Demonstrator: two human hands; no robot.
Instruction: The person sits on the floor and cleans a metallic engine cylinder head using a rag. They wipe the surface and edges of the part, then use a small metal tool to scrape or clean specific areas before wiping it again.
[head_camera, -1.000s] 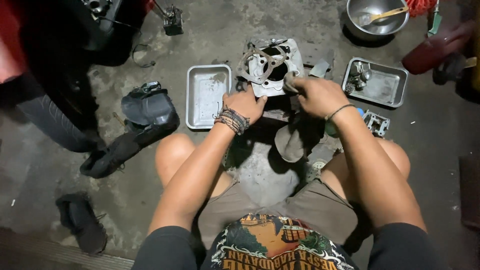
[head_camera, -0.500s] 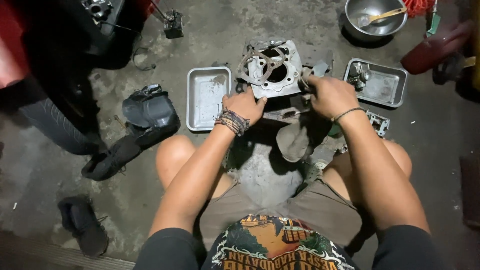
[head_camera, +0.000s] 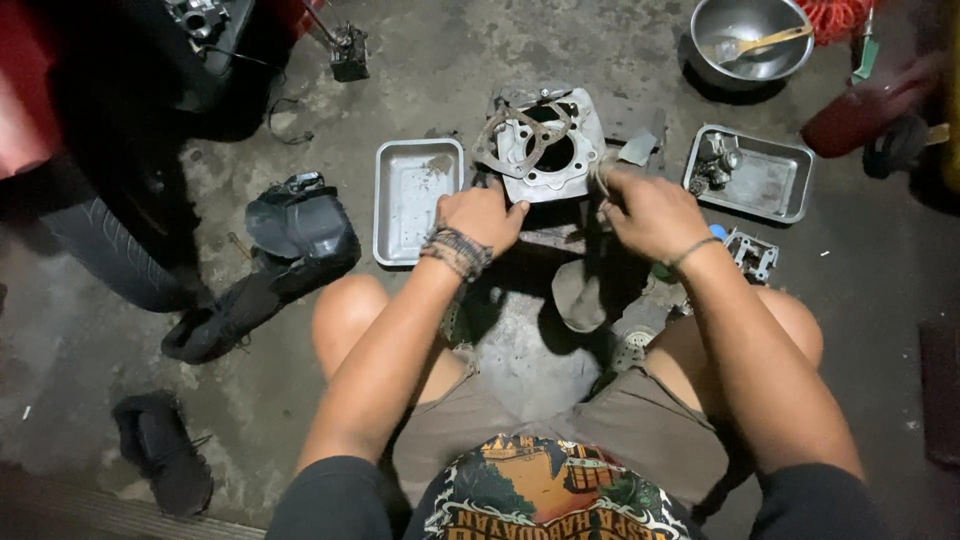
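Note:
A grey metal engine cylinder block (head_camera: 545, 145) with a round bore sits on the concrete floor in front of me, a thin gasket lying on its top. My left hand (head_camera: 482, 215) grips the block's near left edge, a beaded bracelet on the wrist. My right hand (head_camera: 650, 210) is closed at the block's right side on something thin and pale; what it is I cannot make out. A flat scraper-like blade (head_camera: 638, 148) lies just beyond that hand.
An empty metal tray (head_camera: 410, 195) lies left of the block; another tray (head_camera: 775, 180) with small engine parts lies to the right. A steel bowl (head_camera: 750, 35) with a brush stands at the back right. A tyre (head_camera: 110, 250), dark rags and a black shoe are on the left.
My right hand has drawn back slightly from the top of the block to its right side. My left hand has stayed on the near left edge.

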